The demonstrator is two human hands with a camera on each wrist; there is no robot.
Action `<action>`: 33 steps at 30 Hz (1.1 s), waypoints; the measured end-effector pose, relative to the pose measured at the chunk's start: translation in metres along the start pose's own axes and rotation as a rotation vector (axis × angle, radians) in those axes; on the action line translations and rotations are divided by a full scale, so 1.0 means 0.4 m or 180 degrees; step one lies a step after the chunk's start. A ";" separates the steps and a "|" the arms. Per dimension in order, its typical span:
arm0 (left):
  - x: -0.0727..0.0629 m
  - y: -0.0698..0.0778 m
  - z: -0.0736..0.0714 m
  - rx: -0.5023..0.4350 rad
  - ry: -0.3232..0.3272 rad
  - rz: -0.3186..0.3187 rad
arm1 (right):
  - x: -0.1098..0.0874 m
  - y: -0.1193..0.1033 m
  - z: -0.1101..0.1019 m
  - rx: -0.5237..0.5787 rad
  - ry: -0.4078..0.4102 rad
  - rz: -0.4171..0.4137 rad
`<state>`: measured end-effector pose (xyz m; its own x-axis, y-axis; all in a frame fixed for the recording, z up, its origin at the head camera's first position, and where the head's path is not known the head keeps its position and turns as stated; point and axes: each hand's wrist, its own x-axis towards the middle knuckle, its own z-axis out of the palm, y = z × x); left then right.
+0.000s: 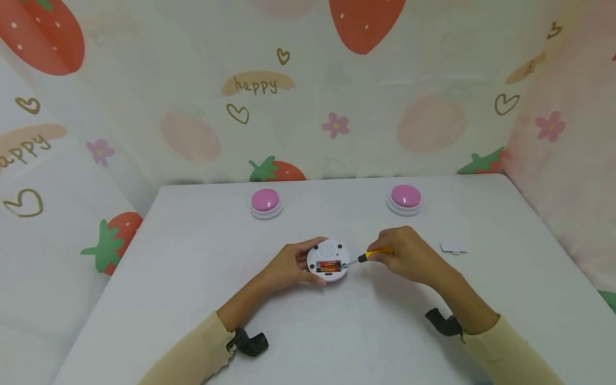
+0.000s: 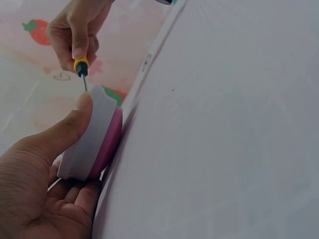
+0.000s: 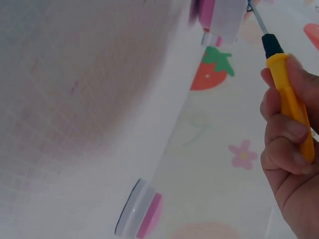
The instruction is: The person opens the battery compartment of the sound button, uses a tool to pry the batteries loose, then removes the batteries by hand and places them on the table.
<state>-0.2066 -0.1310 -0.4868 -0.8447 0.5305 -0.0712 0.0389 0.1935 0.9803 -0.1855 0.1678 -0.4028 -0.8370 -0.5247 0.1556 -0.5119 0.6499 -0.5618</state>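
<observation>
A round white push-button device (image 1: 328,251) with a pink cap is turned underside up, its battery compartment uncovered. Red-and-black batteries (image 1: 329,266) lie in that compartment. My left hand (image 1: 290,266) grips the device by its rim, thumb on the near edge and fingers at the far side; the left wrist view shows the pink cap (image 2: 107,144) facing the table. My right hand (image 1: 403,255) holds a screwdriver (image 3: 285,94) by its yellow handle. The metal shaft points left, and its tip meets the right end of the compartment.
Two more pink-topped buttons stand at the back, one left (image 1: 266,204) and one right (image 1: 404,200). A small white battery cover (image 1: 453,247) lies right of my right hand. All rest on a white table (image 1: 192,240) before a strawberry-print backdrop (image 1: 366,96).
</observation>
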 end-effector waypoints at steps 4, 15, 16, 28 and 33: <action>0.000 0.001 -0.002 -0.0023 -0.0001 -0.0004 | 0.002 -0.002 0.002 0.0002 -0.0034 0.0091; -0.001 -0.007 -0.004 -0.0003 -0.0010 0.0037 | 0.002 0.001 0.004 0.0056 -0.0112 0.0193; 0.000 -0.007 -0.005 0.0001 -0.0010 0.0041 | 0.002 0.002 0.005 0.0054 -0.0110 0.0193; 0.001 -0.011 -0.008 -0.0026 -0.0029 0.0078 | 0.002 0.009 0.005 0.0104 -0.0171 0.0299; 0.003 -0.009 -0.009 -0.0053 -0.0037 0.0076 | 0.002 0.012 0.002 -0.0050 -0.0164 0.0231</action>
<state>-0.2097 -0.1341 -0.4899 -0.8373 0.5444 -0.0499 0.0499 0.1669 0.9847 -0.1886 0.1700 -0.4062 -0.8612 -0.5031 0.0726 -0.4534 0.6957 -0.5572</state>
